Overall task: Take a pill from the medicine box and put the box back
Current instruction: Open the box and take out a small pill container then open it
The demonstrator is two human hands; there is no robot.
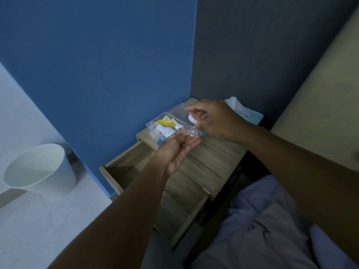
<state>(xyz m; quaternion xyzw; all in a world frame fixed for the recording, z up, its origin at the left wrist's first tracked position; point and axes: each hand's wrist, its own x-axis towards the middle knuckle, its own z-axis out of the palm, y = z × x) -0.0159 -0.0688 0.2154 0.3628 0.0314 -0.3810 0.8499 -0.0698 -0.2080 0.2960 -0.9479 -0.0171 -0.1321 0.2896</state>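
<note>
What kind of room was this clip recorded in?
Most likely a bedroom: a wooden bedside table with its drawer pulled open stands beside rumpled bedding, with a tissue box on top and a white waste bin on the floor.

A bedroom corner at home

A light wooden bedside cabinet (209,152) is standing against a blue wall (108,61) with its drawer (155,191) hanging open; rumpled pale bedding (262,220) is lying beside it, a light blue tissue box (248,113) is sitting at the back, and a white round plastic wastebasket (40,169) is resting on the pale floor.
</note>
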